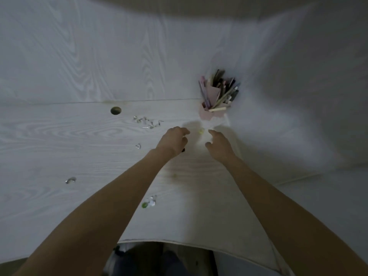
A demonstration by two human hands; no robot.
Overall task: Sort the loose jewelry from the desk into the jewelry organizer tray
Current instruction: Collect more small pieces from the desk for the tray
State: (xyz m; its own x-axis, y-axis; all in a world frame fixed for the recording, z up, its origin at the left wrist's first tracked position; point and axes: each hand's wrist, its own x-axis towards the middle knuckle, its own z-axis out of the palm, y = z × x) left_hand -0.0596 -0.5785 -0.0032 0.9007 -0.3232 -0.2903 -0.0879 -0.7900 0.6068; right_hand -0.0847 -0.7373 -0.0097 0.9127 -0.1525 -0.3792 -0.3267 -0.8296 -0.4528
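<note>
A: What's showing, biggest first?

B: White wood-grain desk (59,136) is filling most of the view, w/ a round cable hole (115,110) near the back edge. Both bare forearms are stretching fwd over it.

A: Hands?

B: Left hand (173,140) is hovering w/ fingers curling loosely; something small and dark is peeking out at its lower edge, can't tell what, or if it's being gripped. Right hand (220,144) is lying relaxed, fingers mostly straight, holding nothing I can see. Between the two a tiny yellowish bit (201,131) is sitting on the desk.

A: Other stuff?

B: Pink pen holder (214,110) is standing at the back right, stuffed w/ pens and pencils, just beyond the hands.

A: And the jewelry?

B: It's lying loose on the desk in small silvery, glinting clusters. Biggest scatter (148,122) is sitting right of the hole, thin wiry pcs, poss. earrings, too blurry to say. A green-and-white cluster (149,202) is lying near the front, beside the left forearm. A shiny piece (71,180) is lying well off to the left. Smallest, a ring-like bit (138,146), is lying left of the left hand.

A: Tray? Any writing?

B: Organizer tray isn't making itself out; just pale blur by the hands. No readable text or brands.
</note>
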